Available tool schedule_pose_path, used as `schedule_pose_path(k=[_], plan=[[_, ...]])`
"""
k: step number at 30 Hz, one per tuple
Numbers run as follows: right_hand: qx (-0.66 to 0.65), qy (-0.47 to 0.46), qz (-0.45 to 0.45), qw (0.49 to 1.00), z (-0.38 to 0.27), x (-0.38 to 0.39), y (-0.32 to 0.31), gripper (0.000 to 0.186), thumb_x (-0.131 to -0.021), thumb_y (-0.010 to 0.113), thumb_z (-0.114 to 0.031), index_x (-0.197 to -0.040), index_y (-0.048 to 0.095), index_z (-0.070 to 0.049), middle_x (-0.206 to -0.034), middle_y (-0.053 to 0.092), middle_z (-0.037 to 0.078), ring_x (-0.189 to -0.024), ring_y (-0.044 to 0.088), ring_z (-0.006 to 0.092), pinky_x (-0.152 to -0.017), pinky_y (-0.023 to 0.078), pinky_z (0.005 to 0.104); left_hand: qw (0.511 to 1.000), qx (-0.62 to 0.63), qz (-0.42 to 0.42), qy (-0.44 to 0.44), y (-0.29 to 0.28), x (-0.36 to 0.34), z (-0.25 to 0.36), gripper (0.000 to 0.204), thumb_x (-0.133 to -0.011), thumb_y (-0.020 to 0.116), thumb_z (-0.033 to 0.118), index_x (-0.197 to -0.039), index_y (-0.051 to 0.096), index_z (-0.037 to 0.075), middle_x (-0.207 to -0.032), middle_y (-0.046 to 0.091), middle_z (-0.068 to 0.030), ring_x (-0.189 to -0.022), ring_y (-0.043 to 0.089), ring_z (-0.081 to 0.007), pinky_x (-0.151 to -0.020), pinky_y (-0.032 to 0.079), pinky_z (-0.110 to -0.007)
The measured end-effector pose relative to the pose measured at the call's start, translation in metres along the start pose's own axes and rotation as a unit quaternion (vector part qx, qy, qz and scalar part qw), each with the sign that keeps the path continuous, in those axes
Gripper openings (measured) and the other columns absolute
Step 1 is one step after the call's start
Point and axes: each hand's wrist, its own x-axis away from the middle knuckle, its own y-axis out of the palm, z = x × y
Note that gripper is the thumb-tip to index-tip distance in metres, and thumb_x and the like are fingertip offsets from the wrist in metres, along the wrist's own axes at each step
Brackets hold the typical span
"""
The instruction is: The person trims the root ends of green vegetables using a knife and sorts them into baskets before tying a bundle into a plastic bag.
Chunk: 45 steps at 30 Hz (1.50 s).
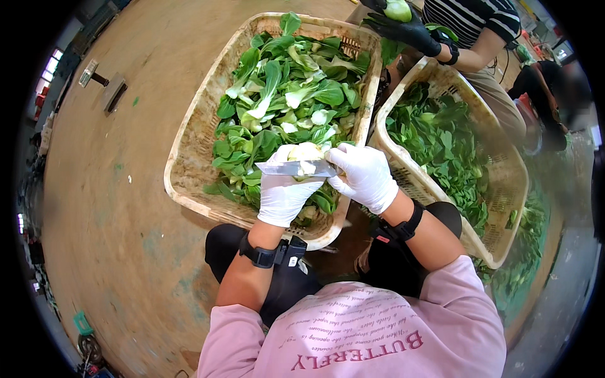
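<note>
Close Work Over a Full Load

The person in pink (378,309) leans over a large basket (183,142) of leafy greens (309,91), both gloved hands above its near end. The left hand (283,200) cups a pale vegetable piece (306,150), its fingers seemingly curled about it, though the blade hides part of the grip. The right hand (367,175) has its fingers pinched together at the handle end of a knife (276,168), which lies crosswise before the piece, tip leftward. That short hold probably buys control, the left hand bracing the piece close to the steel. Being right over the basket likely lets scraps drop among the leaves, not on the floor (126,208). Basket 2 (506,179) stands just beside, right, apparently within easy reach; beyond it, a co-worker's dark glove (406,31) holds a pale green vegetable (397,10).
</note>
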Motion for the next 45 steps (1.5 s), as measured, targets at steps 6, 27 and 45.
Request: schedule_pose_path(k=[6,27,45], plan=[[0.019,0.255,-0.096,0.962,0.058,-0.021,0.001,0.022,-0.082,0.057,-0.025,-0.093,0.063,-0.007,-0.082,0.066,0.017,-0.075,0.064,0.0352,-0.068,0.051,0.0446,0.998,-0.049,0.042,0.023,0.001,0.003,0.005,0.048,-0.063,0.085,0.019,-0.099,0.056,0.005,-0.095,0.063,-0.0107,-0.085,0.061,-0.0264,-0.078,0.050,-0.036],[-0.628,0.191,-0.003,0.755,0.029,-0.006,0.003,0.026,-0.087,0.068,-0.010,-0.110,0.058,-0.004,-0.098,0.058,-0.003,-0.088,0.052,0.0060,-0.081,0.044,0.0232,0.836,0.499,-0.099,-0.206,0.001,0.001,0.004,0.057,-0.091,0.058,0.029,-0.137,0.040,0.001,-0.131,0.051,-0.0084,-0.120,0.048,-0.0187,-0.105,0.034,-0.033],[-0.608,0.277,0.113,0.735,0.043,-0.010,-0.014,0.014,-0.093,0.060,-0.020,-0.096,0.060,-0.006,-0.077,0.061,0.000,-0.056,0.045,0.0033,-0.050,0.034,0.0178,0.976,-0.088,-0.016,0.199,-0.010,-0.005,0.010,0.067,-0.058,0.077,0.004,-0.121,0.056,0.012,-0.119,0.060,-0.0059,-0.117,0.048,-0.0283,-0.100,0.040,-0.038]])
